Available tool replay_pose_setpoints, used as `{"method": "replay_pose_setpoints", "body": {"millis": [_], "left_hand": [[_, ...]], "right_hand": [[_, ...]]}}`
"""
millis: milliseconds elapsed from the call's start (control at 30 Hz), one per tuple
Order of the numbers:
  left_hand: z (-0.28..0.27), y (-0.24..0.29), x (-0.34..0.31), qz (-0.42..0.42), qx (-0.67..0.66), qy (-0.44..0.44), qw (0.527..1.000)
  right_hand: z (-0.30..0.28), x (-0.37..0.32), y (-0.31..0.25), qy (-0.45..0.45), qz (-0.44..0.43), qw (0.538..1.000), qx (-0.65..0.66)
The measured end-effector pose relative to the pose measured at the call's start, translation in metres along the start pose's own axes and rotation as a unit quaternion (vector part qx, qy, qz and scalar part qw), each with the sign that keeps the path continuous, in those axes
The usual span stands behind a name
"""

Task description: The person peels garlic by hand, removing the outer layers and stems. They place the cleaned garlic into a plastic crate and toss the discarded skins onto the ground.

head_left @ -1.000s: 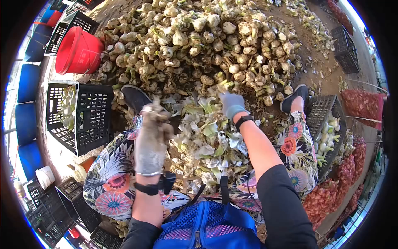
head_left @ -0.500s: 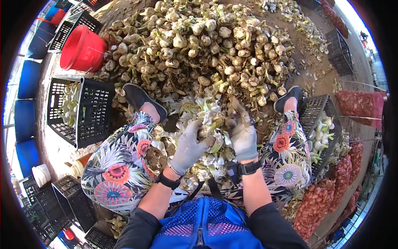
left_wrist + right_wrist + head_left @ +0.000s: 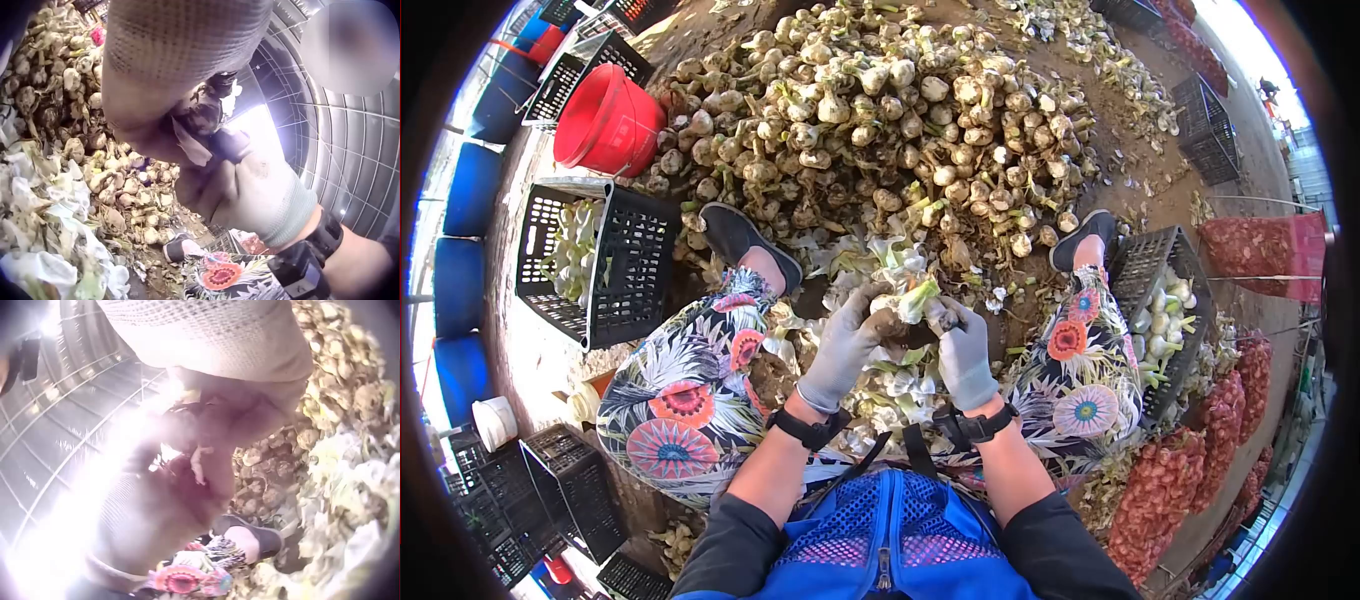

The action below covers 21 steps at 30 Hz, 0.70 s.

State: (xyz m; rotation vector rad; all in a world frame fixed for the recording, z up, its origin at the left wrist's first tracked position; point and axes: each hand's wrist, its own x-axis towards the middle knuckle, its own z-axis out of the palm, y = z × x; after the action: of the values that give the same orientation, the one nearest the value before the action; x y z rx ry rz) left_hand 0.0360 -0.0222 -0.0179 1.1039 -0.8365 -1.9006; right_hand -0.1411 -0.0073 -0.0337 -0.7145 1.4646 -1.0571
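Observation:
Both hands wear pale gloves with dirty fingertips and meet between the knees in the head view. The left hand (image 3: 842, 350) curls its fingers round a garlic bulb (image 3: 888, 304), whose cut green stem (image 3: 918, 299) points up to the right. At the bulb's right side the right hand (image 3: 964, 352) pinches it with bent fingers. In the left wrist view, a dark peeling skin (image 3: 205, 112) shows between the gloves. Glare and the gloves hide most of the bulb in the right wrist view. Loose husks (image 3: 900, 385) lie beneath the hands.
A large heap of garlic (image 3: 880, 130) lies in front of the feet. On the left stand a black crate (image 3: 635, 262) with garlic and a red bucket (image 3: 632, 130). Another filled crate (image 3: 1135, 270) and red net bags (image 3: 1157, 500) are on the right.
From reaching apart a second ago, the hands have come together at a bulb. Since half a second ago they have closed in on it, and its green stem has come into view.

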Motion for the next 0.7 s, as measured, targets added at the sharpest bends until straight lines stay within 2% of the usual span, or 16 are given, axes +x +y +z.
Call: {"method": "replay_pose_setpoints", "body": {"millis": [33, 100, 133, 167, 233, 267, 300, 367, 400, 433, 500, 533, 567, 633, 667, 700], "left_hand": [[0.000, -0.001, 0.000, -0.012, -0.004, -0.008, 1.000], [0.004, -0.007, 0.002, -0.005, 0.008, 0.004, 1.000], [0.006, -0.009, 0.002, 0.001, 0.021, 0.016, 1.000], [0.004, -0.010, -0.001, 0.001, 0.021, 0.016, 1.000], [0.001, -0.008, -0.007, -0.003, -0.054, 0.007, 0.999], [0.000, -0.003, -0.003, -0.113, -0.090, 0.066, 0.987], [-0.004, -0.002, -0.006, -0.112, -0.091, 0.067, 0.987], [-0.015, 0.000, -0.011, -0.131, -0.072, -0.039, 0.988], [-0.017, -0.003, -0.008, -0.169, -0.159, -0.076, 0.970], [-0.014, 0.001, -0.008, -0.170, -0.159, -0.075, 0.970], [-0.005, 0.008, -0.010, -0.214, -0.059, -0.129, 0.967], [0.003, 0.012, -0.018, -0.212, -0.043, -0.143, 0.966], [0.001, -0.002, -0.016, -0.172, -0.031, -0.174, 0.969], [0.005, -0.001, -0.016, -0.187, -0.146, -0.163, 0.958], [0.007, 0.001, -0.016, -0.187, -0.147, -0.163, 0.958], [0.008, 0.004, -0.016, -0.175, -0.152, -0.130, 0.964]], "right_hand": [[0.002, -0.002, -0.005, 0.000, 0.000, 1.000, -0.001], [0.005, -0.003, -0.016, -0.037, -0.002, 0.995, 0.095], [0.002, -0.001, -0.021, -0.093, 0.003, 0.993, 0.074], [0.003, -0.004, -0.025, -0.093, 0.003, 0.993, 0.074], [0.005, -0.009, -0.036, -0.142, 0.024, 0.985, 0.093], [-0.003, -0.007, -0.027, -0.170, 0.021, 0.985, 0.022], [-0.005, -0.006, -0.026, -0.171, 0.021, 0.985, 0.022], [-0.006, -0.005, -0.027, -0.143, -0.085, 0.976, -0.139], [-0.006, -0.004, -0.029, -0.143, -0.084, 0.976, -0.139], [-0.005, -0.004, -0.035, -0.128, -0.190, 0.946, -0.230], [-0.005, -0.003, -0.044, -0.090, -0.389, 0.827, -0.395], [-0.007, -0.003, -0.045, -0.115, -0.422, 0.815, -0.379], [-0.007, 0.000, -0.041, -0.115, -0.422, 0.816, -0.378], [-0.006, 0.008, -0.033, -0.089, -0.381, 0.884, -0.255], [-0.010, -0.001, -0.032, -0.114, -0.173, 0.976, -0.063], [-0.013, -0.007, -0.032, -0.116, -0.173, 0.976, -0.064]]}}
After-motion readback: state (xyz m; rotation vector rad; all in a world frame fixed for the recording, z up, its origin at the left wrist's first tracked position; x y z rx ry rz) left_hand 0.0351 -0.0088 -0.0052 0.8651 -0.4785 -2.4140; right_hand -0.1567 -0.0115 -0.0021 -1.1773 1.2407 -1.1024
